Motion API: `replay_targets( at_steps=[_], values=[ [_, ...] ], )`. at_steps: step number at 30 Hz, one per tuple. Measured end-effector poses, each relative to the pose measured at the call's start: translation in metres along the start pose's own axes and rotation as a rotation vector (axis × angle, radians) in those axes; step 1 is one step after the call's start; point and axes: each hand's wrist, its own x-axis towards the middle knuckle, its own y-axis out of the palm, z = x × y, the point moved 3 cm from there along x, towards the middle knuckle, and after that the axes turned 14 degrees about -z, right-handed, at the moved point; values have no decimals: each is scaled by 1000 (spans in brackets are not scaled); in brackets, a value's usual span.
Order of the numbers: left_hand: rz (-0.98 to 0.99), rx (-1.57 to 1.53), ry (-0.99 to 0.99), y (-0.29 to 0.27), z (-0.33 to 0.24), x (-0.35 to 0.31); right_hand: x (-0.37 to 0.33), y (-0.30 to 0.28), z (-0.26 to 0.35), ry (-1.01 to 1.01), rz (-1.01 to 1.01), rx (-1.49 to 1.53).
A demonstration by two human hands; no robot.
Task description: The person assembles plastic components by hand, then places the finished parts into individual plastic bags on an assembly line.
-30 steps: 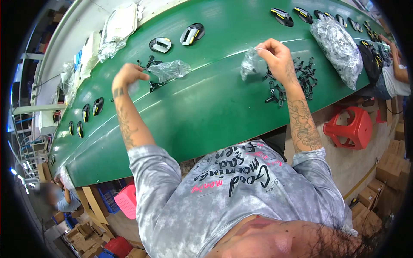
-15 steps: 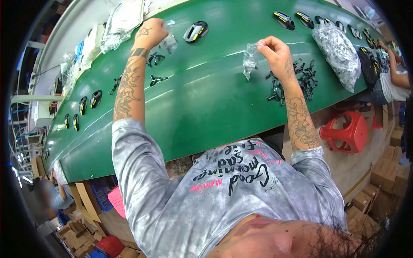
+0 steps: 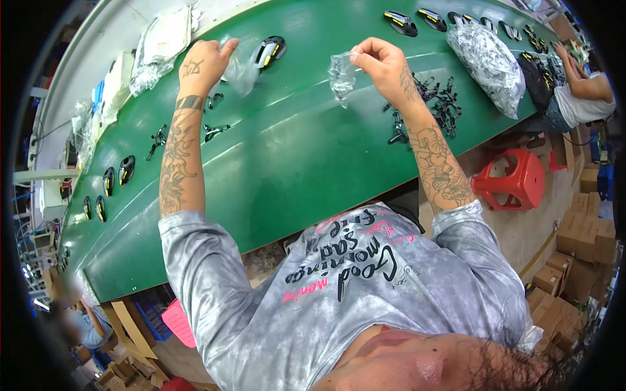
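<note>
My left hand (image 3: 203, 64) is over the far left part of the green table, fingers curled and thumb raised. A blurred clear plastic bag (image 3: 242, 77) hangs beside its thumb and appears gripped. Just right of that bag lies a black oval piece (image 3: 270, 52) with silver and yellow strips. My right hand (image 3: 385, 68) pinches another crumpled clear plastic bag (image 3: 342, 79) between thumb and fingertips above the table. Under and beyond my right wrist is a pile of small black lever-like parts (image 3: 445, 107). A few similar parts (image 3: 215, 131) lie near my left forearm.
A large clear sack (image 3: 489, 68) of crumpled plastic lies on the green table (image 3: 306, 169) at right. Several black-and-yellow oval pieces (image 3: 400, 23) stand along the far right, others (image 3: 126, 171) at left. A red stool (image 3: 515, 179) is below the right edge. Another person (image 3: 587, 91) works far right.
The whole view has shifted, moving the table things leftward in the picture. My left thumb has lifted, and its bag is closer to the black oval piece. My right hand still pinches its bag.
</note>
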Motion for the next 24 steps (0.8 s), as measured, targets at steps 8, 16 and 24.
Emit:
replay_targets(
  at_steps=[8,16,24],
  values=[
    [130,-912,120,0,-32,-81,19,12,-4,361,196,716],
    [367,-1607,-345,56,-62,-178,25,89,-14,532,355,681],
    [173,-1044,-199,50,-1,-151,62,54,-41,273,-213,280]
  ],
)
